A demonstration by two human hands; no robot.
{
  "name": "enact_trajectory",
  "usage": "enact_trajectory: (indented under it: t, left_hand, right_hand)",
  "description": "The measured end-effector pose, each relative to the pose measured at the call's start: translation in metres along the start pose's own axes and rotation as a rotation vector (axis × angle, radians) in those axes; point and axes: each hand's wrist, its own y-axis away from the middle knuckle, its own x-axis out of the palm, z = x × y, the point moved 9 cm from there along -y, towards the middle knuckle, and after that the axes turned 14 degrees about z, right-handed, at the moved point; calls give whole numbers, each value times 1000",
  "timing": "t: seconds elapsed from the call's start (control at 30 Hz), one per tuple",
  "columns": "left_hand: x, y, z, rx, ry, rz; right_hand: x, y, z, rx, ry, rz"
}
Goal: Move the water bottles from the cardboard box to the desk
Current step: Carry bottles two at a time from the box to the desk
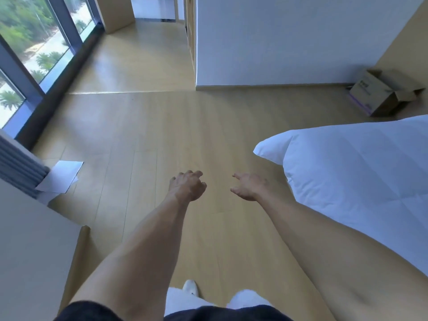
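Note:
A cardboard box with open flaps stands on the wooden floor at the far right, against the white wall. Its inside is hidden, and I see no water bottles. Both my arms reach forward over the floor in the middle of the view, far from the box. My left hand is empty, its fingers loosely curled and apart. My right hand is empty too, with the fingers spread. A pale flat surface fills the lower left corner; I cannot tell whether it is the desk.
A bed with a white duvet takes up the right side. Large windows line the left wall. White paper sheets lie on the floor beside a grey curtain. A white wall block stands ahead, with a passage to its left.

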Motion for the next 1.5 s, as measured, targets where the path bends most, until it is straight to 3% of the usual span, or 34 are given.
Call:
enact_trajectory:
  t: [0.33,0.9,1.17,1.5]
  left_hand:
    - [-98,-133,-1,143,-97,6]
    - [-322,-399,-23,81,-159,-22]
    - [-380,-524,-84,144,-237,33]
    - [-450,-727,-239,406,-352,94]
  right_hand:
    - [-100,-121,19,44,30,-44]
    - [-340,-375,29,-53,-90,-39]
    - [-416,-459,-41,32,-170,-62]
    - [-523,-571,-180,279,-300,-72]
